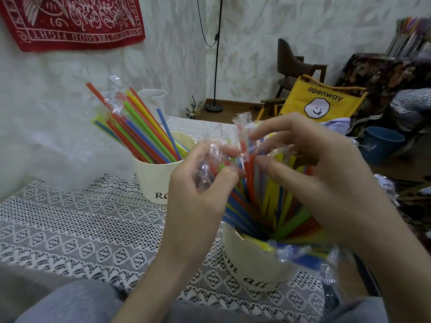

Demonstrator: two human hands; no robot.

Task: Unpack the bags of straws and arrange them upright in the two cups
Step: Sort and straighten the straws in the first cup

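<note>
Two cream cups stand on the lace tablecloth. The far cup [154, 180] holds several coloured straws [140, 129] leaning left, some with clear wrappers on their tips. The near cup [251, 264] is packed with wrapped coloured straws [263, 201]. Above it, my left hand [198, 190] pinches the clear wrapper ends of a few straws between thumb and fingers. My right hand [326, 173] hovers over the same bunch, its fingers bent and its fingertips touching the wrapper tops. More wrapped straws [307, 255] lie across the near cup's rim under my right forearm.
A white tumbler [152, 99] stands behind the far cup by the wall. To the right, off the table, are a yellow "openway" chair [319, 103], a blue bucket [380, 143] and loose wrappers [387, 187]. The lace cloth [81, 229] covers the table's left side.
</note>
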